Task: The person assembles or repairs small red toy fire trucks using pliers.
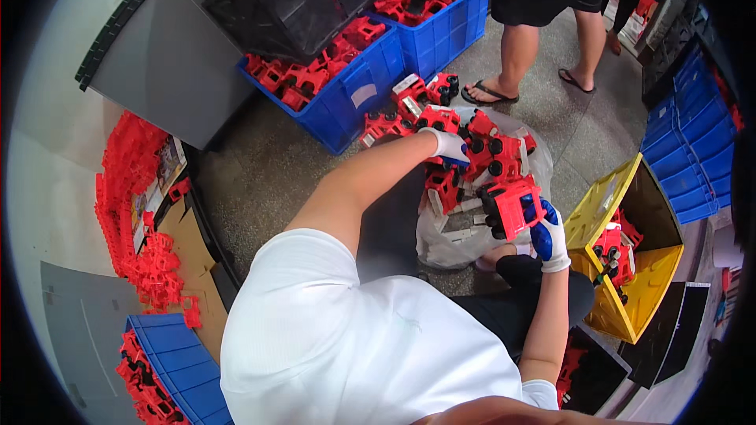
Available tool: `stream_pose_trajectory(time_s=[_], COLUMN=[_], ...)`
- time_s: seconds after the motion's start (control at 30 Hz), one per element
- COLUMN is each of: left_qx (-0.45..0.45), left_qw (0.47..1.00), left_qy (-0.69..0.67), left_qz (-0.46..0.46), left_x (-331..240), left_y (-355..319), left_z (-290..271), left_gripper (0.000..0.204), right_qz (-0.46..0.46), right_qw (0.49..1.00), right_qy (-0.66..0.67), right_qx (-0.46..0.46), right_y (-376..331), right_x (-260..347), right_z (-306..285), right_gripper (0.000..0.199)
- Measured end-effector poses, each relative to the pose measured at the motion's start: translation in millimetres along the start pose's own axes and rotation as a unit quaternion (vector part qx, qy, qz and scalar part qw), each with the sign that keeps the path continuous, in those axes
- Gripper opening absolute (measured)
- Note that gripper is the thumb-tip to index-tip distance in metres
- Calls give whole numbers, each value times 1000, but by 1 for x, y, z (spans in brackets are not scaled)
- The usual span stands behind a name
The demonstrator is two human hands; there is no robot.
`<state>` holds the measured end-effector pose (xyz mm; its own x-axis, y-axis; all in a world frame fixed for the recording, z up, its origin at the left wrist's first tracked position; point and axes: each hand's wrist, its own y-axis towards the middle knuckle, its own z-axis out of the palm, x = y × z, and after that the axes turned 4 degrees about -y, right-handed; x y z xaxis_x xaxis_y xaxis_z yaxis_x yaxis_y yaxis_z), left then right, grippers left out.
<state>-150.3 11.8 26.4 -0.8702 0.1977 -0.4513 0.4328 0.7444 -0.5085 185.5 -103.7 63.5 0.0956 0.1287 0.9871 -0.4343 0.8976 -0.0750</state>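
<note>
My right hand [549, 238], in a white glove with blue-coated fingers, grips a red toy truck [516, 208] with black wheels by its right side. Beneath it lies a clear plastic bag [449, 244], spread on the floor with several more red toy trucks [504, 153] and white pieces on it. My left hand [449, 147], gloved the same way, reaches into the far left of this pile. Its fingers are bunched together among the trucks; what they hold, if anything, is hidden. Another toy truck [438, 118] lies just beyond that hand.
Blue crates [346, 106] full of red toy trucks stand at the back, with black crates [303, 4] on top. On the right, a yellow crate [650, 287] lies tipped with trucks inside. A person's sandalled foot [492, 93] is close beyond the pile. Red parts [130, 181] are heaped at left.
</note>
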Motion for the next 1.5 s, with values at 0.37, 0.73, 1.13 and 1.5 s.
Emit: stream_pose_trajectory(time_s=[0.37, 0.73, 1.13, 1.5], left_qx=[105, 405, 364, 339], left_qw=[835, 494, 546, 531], left_qy=[-537, -769, -754, -768], left_qz=[52, 11, 12, 117], left_x=[-62, -99, -118, -152], left_y=[-25, -33, -50, -97], left_z=[10, 40, 46, 67], left_gripper=[46, 62, 75, 90], right_qz=[-27, -16, 3, -21], right_qw=[999, 945, 958, 969], right_qy=[36, 318, 279, 217], right_qx=[-28, 76, 68, 118], right_y=[-3, -18, -13, -30], right_x=[7, 3, -3, 35], right_z=[8, -25, -37, -26], right_gripper=[23, 36, 33, 19])
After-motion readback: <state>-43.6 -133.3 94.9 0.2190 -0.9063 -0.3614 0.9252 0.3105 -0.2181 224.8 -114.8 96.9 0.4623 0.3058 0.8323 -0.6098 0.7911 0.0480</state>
